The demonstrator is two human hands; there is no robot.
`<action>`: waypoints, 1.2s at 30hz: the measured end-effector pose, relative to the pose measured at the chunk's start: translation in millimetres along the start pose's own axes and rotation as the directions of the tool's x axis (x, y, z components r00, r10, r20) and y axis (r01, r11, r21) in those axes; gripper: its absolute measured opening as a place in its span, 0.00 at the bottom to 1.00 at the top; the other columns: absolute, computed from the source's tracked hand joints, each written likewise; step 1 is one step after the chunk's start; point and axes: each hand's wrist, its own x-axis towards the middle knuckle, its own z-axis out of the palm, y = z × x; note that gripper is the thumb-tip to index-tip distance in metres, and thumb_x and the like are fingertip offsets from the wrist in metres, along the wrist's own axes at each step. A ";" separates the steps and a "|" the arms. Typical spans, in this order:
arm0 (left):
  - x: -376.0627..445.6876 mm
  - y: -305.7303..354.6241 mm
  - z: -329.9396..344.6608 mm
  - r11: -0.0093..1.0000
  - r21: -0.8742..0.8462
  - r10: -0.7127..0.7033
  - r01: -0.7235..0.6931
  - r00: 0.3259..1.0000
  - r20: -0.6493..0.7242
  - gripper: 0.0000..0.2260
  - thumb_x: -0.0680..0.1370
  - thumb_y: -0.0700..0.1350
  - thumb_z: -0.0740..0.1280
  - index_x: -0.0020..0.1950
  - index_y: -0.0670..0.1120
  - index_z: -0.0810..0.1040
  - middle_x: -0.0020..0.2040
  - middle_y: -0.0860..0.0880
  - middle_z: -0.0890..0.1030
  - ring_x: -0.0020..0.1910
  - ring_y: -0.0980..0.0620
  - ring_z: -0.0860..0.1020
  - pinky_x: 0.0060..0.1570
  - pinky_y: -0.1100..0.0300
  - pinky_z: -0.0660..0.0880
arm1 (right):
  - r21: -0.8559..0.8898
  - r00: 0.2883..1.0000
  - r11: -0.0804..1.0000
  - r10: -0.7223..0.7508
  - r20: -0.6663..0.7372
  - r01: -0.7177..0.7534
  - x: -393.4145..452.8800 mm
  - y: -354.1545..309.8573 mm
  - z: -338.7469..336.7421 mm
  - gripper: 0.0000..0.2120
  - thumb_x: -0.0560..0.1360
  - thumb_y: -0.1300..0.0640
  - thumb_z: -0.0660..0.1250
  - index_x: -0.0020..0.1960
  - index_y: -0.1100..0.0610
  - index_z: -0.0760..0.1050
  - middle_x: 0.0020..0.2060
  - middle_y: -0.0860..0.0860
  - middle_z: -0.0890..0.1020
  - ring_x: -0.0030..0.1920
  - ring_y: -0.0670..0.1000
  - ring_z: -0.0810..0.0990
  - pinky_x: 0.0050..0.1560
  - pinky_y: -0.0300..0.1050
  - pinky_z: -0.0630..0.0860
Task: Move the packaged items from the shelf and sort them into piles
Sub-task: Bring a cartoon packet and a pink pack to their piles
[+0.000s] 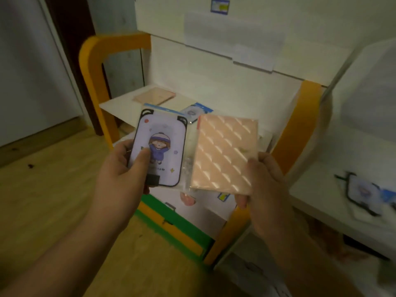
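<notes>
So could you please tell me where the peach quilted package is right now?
The peach quilted package is centre-right in the head view, held by the right hand, beside the cartoon card package.

Glossy pink packet (224, 152), wooden floor (53, 179)

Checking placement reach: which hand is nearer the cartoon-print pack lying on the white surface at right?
Right. The right hand, gripping the pink quilted pack, is just left of the cartoon-print pack. The left hand, holding its own cartoon card pack, is farther left.

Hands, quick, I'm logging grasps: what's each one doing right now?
Left hand: holds the cartoon-print packaged item, thumb on its front.
Right hand: holds the peach quilted packaged item by its lower right corner.
</notes>
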 end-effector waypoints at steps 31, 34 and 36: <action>254.8 -27.3 31.8 0.983 0.180 -0.042 0.027 0.996 0.082 0.09 0.80 0.53 0.63 0.59 0.55 0.74 0.48 0.54 0.83 0.39 0.57 0.82 0.30 0.64 0.76 | 0.023 0.954 0.988 0.152 -0.259 -0.151 223.1 39.5 86.2 0.08 0.81 0.58 0.58 0.56 0.51 0.75 0.45 0.50 0.80 0.33 0.49 0.75 0.21 0.35 0.67; 271.1 -33.7 48.2 0.974 0.227 -0.057 0.023 0.988 0.146 0.06 0.80 0.53 0.63 0.57 0.57 0.73 0.47 0.55 0.83 0.39 0.59 0.82 0.30 0.65 0.76 | 0.027 0.930 0.986 0.166 -0.329 -0.167 229.5 40.9 78.8 0.08 0.81 0.57 0.58 0.55 0.49 0.75 0.48 0.50 0.79 0.38 0.51 0.75 0.22 0.33 0.68; 283.0 -41.2 61.7 0.966 0.260 -0.054 0.004 0.981 0.186 0.07 0.80 0.53 0.63 0.58 0.56 0.73 0.47 0.56 0.82 0.40 0.56 0.82 0.29 0.67 0.75 | 0.028 0.923 0.987 0.155 -0.351 -0.155 231.9 45.2 74.0 0.08 0.81 0.58 0.58 0.54 0.49 0.74 0.48 0.52 0.79 0.37 0.50 0.75 0.23 0.34 0.68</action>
